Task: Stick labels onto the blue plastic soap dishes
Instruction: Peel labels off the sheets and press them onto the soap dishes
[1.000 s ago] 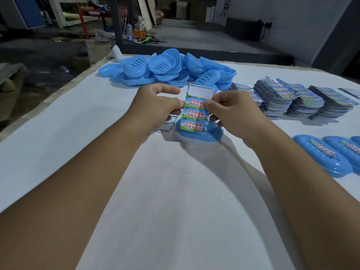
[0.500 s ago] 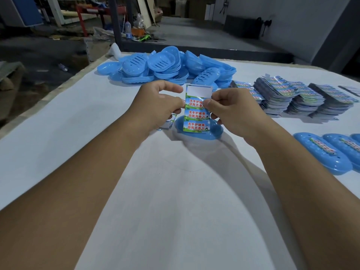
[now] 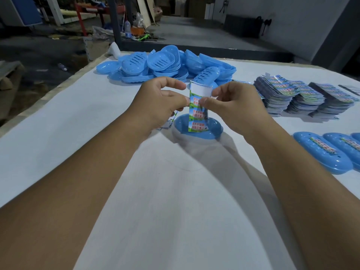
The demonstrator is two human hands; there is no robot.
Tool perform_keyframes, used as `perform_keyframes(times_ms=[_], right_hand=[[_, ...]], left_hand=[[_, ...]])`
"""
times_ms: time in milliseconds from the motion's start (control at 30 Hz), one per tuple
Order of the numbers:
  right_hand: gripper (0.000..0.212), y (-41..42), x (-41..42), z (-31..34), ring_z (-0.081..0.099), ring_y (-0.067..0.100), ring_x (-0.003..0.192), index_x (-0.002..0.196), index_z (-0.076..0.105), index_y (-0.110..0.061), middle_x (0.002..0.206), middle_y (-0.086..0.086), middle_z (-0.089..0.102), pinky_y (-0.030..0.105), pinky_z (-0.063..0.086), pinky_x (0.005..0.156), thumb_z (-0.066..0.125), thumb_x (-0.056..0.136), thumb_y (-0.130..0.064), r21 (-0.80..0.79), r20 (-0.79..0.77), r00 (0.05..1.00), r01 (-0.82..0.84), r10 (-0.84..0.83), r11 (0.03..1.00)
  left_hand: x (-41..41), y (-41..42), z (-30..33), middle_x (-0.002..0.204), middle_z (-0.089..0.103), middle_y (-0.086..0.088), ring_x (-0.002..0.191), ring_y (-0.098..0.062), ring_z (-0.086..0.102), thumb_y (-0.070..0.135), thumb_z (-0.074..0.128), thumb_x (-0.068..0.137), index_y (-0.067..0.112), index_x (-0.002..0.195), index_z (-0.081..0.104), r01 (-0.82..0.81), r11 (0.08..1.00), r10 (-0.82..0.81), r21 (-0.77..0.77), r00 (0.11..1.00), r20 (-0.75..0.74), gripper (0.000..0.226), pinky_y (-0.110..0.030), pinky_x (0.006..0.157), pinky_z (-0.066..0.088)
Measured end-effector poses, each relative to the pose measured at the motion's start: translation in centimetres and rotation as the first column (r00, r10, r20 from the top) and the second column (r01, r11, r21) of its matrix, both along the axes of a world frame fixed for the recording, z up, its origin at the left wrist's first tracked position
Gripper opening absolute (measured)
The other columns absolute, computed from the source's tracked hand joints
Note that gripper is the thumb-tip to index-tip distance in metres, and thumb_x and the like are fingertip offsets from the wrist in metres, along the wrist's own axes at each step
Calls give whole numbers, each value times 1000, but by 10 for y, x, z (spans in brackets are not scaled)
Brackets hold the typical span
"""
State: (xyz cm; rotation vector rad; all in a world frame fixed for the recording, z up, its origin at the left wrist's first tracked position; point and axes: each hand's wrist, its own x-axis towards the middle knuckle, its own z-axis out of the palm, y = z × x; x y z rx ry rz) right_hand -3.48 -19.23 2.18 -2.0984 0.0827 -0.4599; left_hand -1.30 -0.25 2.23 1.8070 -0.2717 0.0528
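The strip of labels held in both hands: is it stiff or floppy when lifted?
Probably floppy: the label strip is thin and hangs down from the left hand and right hand toward the blue dish. It seems light, since fingertip pinches carry it. A peeled label may cling to fingers.
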Motion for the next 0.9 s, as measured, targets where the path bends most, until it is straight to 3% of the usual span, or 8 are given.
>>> perform_keyframes(times_ms=[67, 167, 267, 400, 667, 800, 900], right_hand=[[37, -1, -1, 2, 50, 1, 54, 82, 58, -25, 70, -9, 62, 27, 45, 57, 90, 74, -42, 4, 4, 999, 54, -54, 999], [29, 2, -5, 5, 50, 0, 47, 70, 67, -20, 58, -7, 67, 21, 43, 47, 86, 80, -39, 23, -23, 999, -35, 35, 999], [27, 7, -12, 6, 57, 8, 58, 68, 77, -19, 70, 4, 75, 28, 46, 53, 80, 86, -39, 34, -15, 988, -150, 151, 988], [24, 9, -15, 9, 59, 16, 66, 70, 79, -23, 75, 7, 77, 36, 47, 59, 79, 87, -40, 55, -22, 982, -185, 187, 981], [20, 11, -17, 10, 61, 15, 67, 76, 81, -19, 79, 10, 77, 34, 48, 59, 78, 87, -35, 14, -14, 984, -180, 180, 984], [21, 12, -16, 9, 60, 21, 67, 71, 81, -18, 76, 11, 77, 37, 48, 58, 76, 86, -32, -3, 3, 985, -170, 170, 985], [21, 15, -16, 7, 56, 17, 60, 66, 79, -17, 68, 12, 73, 34, 47, 56, 71, 84, -26, -64, 44, 990, -128, 131, 990]], left_hand=[[0, -1, 0, 79, 79, 9, 73, -4, 69, 20, 82, 85, 29, 101, 68, 3, 1000, -3, 0, 1000, 5, 23, -23, 70, 53], [-2, -2, 0, 77, 78, 9, 72, -3, 68, 19, 82, 84, 29, 100, 68, 13, 1000, -13, -14, 1000, 11, 23, -18, 66, 52], [-4, -3, 0, 76, 78, 8, 70, -2, 66, 17, 81, 84, 29, 100, 68, 25, 999, -24, -22, 1000, 19, 23, -12, 59, 49], [-5, -4, 0, 78, 78, 6, 70, -4, 66, 16, 80, 85, 29, 99, 68, 26, 1000, -25, -18, 999, 20, 23, -15, 62, 49], [-6, -6, 0, 77, 78, 9, 69, -2, 66, 17, 81, 83, 30, 96, 68, 14, 1000, -14, -17, 999, 33, 24, -24, 68, 48], [-7, -7, 0, 77, 78, 11, 68, 0, 67, 18, 81, 84, 30, 97, 67, 12, 1000, -12, -13, 999, 39, 22, -22, 68, 48], [-8, -9, -1, 79, 79, 10, 71, -1, 70, 17, 81, 85, 29, 96, 66, 14, 1000, -13, -14, 999, 52, 22, -26, 77, 52]])
